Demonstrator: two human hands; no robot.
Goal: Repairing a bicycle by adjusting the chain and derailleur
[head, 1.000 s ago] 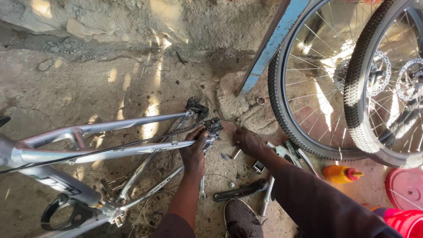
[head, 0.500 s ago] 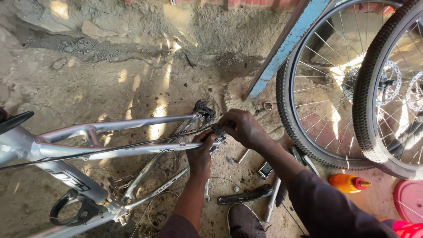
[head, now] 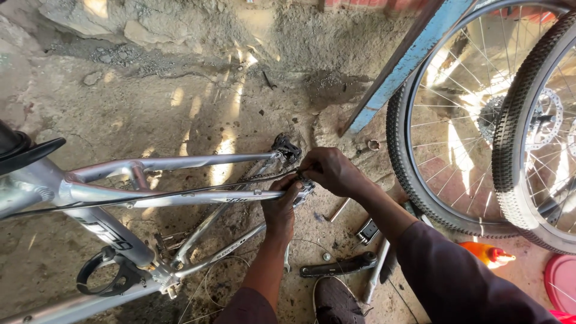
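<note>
A silver metal bicycle frame (head: pixel 150 198) is seen lying across the dirt floor (head: pixel 150 102) at the left, its black saddle (head: pixel 24 150) at the far left edge and a black round clamp (head: pixel 111 273) hanging near its lower tubes. A thin black cable (head: pixel 180 193) is stretched along the frame toward the rear end, where the black derailleur (head: pixel 287 147) sits. The left hand (head: pixel 280 211) is closed around the rear end of the frame, fingers curled tight on the tube. Just beside it, the right hand (head: pixel 331 171) is pinched nearly shut on the end of the cable at the frame's tip. Below the hands, a black crank arm (head: pixel 339 265) and loose wire are lying on the floor. Farther right, an orange squeeze bottle (head: pixel 486 253) is lying near two spoked bicycle wheels (head: pixel 480 120) that are leaned against a blue metal bar (head: pixel 408 57).
</note>
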